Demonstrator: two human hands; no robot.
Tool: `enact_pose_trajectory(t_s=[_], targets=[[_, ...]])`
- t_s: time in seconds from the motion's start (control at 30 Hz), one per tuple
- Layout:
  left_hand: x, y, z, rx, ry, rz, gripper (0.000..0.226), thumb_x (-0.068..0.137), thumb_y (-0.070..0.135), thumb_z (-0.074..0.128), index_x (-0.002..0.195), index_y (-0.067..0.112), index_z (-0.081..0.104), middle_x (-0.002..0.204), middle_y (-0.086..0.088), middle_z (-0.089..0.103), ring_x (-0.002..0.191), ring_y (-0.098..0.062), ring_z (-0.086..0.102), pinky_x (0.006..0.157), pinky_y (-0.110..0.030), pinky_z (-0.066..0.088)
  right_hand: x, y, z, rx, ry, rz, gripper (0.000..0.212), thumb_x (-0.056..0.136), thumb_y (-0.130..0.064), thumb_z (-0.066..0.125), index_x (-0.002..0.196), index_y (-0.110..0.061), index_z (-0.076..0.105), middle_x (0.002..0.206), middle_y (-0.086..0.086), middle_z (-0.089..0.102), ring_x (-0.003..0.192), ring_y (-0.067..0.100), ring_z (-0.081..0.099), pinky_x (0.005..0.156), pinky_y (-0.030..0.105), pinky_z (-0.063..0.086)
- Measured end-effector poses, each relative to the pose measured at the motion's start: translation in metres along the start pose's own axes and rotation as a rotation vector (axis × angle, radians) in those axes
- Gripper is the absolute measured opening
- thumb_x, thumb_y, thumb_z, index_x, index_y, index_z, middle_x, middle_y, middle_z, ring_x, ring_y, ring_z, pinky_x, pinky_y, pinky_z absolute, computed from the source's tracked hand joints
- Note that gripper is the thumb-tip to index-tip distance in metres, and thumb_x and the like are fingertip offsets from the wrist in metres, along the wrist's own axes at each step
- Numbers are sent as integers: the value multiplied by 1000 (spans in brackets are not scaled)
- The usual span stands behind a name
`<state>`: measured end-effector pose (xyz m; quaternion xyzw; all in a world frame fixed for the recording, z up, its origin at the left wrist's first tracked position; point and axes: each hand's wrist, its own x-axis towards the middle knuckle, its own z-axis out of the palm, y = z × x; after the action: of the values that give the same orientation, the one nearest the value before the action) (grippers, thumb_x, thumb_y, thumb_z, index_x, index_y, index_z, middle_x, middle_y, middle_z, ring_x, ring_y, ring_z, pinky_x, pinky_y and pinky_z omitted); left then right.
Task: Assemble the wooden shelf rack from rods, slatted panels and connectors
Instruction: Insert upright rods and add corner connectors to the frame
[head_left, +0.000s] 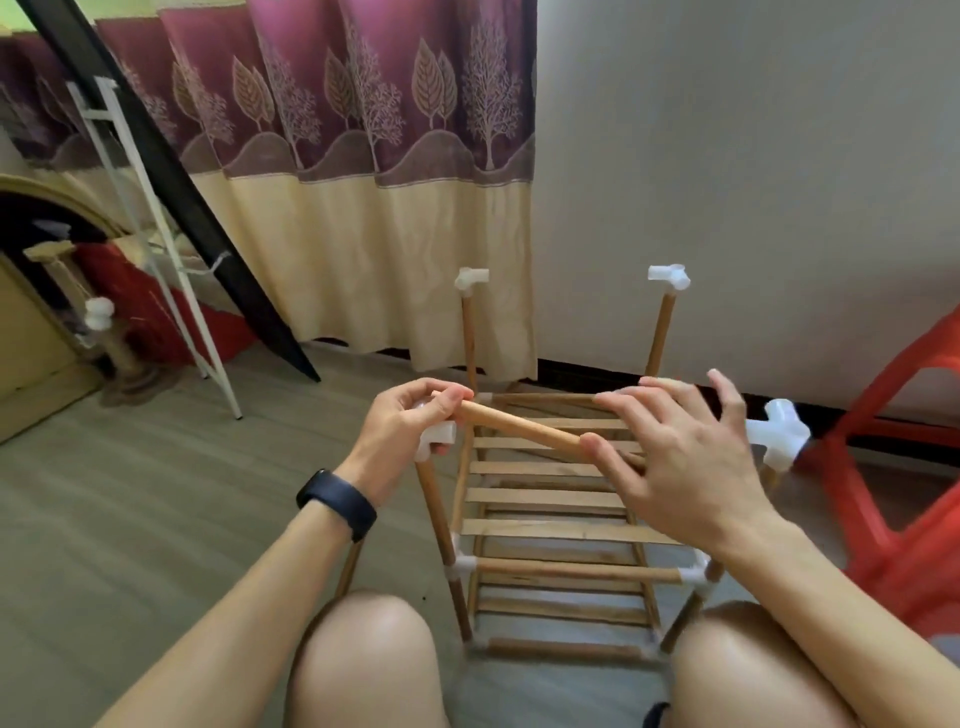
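The half-built wooden rack (571, 569) stands on the floor between my knees, with slatted panels (550, 496) on two levels and upright rods topped by white connectors (471, 279), (670, 276), (778, 432). My left hand (410, 428) pinches the left end of a loose wooden rod (519, 427) at the white connector (436, 439) on the near-left upright. My right hand (675, 452) holds the rod's right end between thumb and fingers, the other fingers spread. The rod lies slanted over the top panel.
A red plastic stool (904, 467) stands at the right. A curtain (363, 208) hangs behind the rack, beside a pale wall (753, 156). A black board (171, 171) and a white frame (156, 249) lean at the left. Grey floor (156, 493) stretches left.
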<state>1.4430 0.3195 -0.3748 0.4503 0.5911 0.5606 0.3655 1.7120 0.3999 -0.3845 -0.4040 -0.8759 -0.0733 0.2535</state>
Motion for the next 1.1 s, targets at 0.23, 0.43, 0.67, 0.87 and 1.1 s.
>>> enact_pose_trajectory(t_s=[0.23,0.43,0.67,0.87,1.1], targets=[[-2,-10,1,-183,88,-8,34,87,42,67,105,14,71,85,0,65,70,-13,58,57,-26,48,14,-30,10,6,52,-93,49,104,-59,23,90,-29,59,70,-12,57,56,9,51,47,25,39],[1,-6,7,-155,69,-32,29,82,39,62,95,15,72,78,2,61,67,-16,55,55,-26,44,20,-22,17,55,122,-133,47,94,-72,38,73,-31,42,59,-12,51,47,8,46,42,26,42],[-1,-1,18,-403,173,-103,50,99,51,44,75,12,63,63,3,50,43,-10,42,41,-21,29,28,-32,14,123,162,-167,48,95,-68,42,73,-25,49,58,-11,51,45,10,45,41,27,41],[1,-3,20,-418,252,-174,49,101,48,43,94,6,67,71,1,49,43,-9,39,38,-20,28,38,-43,4,150,229,-199,49,95,-65,46,69,-23,47,53,-11,46,42,11,41,40,22,30],[-6,3,24,-397,253,-187,31,103,43,38,116,24,58,92,1,56,52,-10,34,53,-26,26,37,-27,7,92,163,-166,49,95,-68,42,70,-26,42,53,-11,46,42,10,41,41,21,22]])
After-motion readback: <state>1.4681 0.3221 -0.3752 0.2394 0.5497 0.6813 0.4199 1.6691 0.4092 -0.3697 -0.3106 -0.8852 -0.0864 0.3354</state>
